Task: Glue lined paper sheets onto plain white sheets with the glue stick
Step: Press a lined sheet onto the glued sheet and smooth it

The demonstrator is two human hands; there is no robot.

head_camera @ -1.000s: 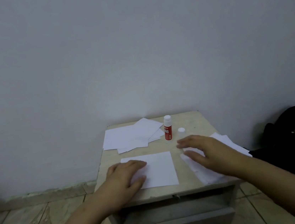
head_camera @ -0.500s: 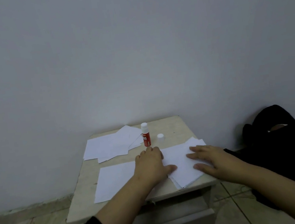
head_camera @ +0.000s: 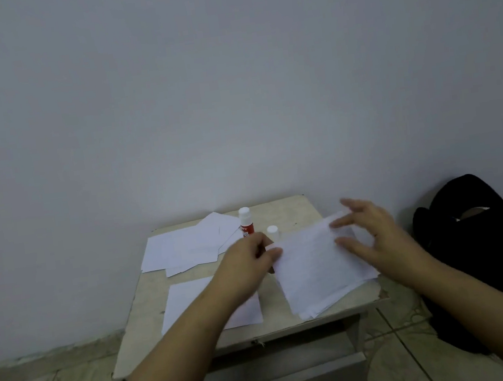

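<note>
Head view is showing your left hand [head_camera: 246, 262] pinching the limp lined sheet [head_camera: 311, 259] at its left edge, mid-frame, your right hand [head_camera: 373, 235] hovering spread-fingered; it's likely flopping, so support both edges.

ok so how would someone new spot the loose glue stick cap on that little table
Find the small beige table against the wall. At its back stands the red glue stick, upright. The loose cap is the small white cylinder just right of it, behind the left hand: all white, with no red label.
</note>
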